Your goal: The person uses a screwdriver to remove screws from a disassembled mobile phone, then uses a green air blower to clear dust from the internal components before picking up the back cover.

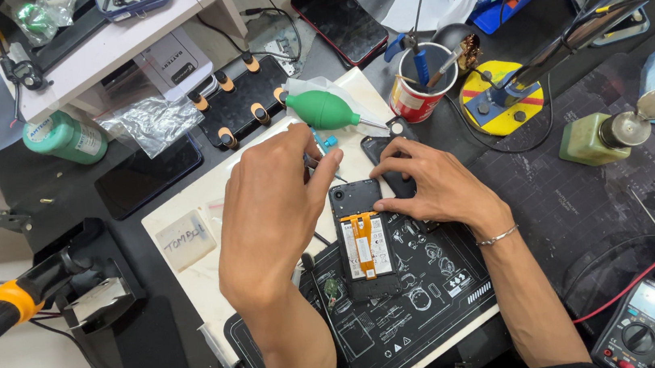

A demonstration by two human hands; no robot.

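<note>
An opened smartphone (366, 241), back cover off and orange flex cable showing, is lying on a black repair mat (428, 295) on the surface; light, thin and fragile, it looks best gripped by its edges. The left hand (269, 206) is pinching a thin tool above it, while the right hand (433, 185) is pressing spread fingers onto its upper right corner.

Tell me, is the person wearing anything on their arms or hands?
Both arms are bare from the hands down to the bottom edge of the picture, with no gloves. The right hand has a thin silver bracelet around its wrist. The left hand wears nothing, no ring or watch that shows.
</note>
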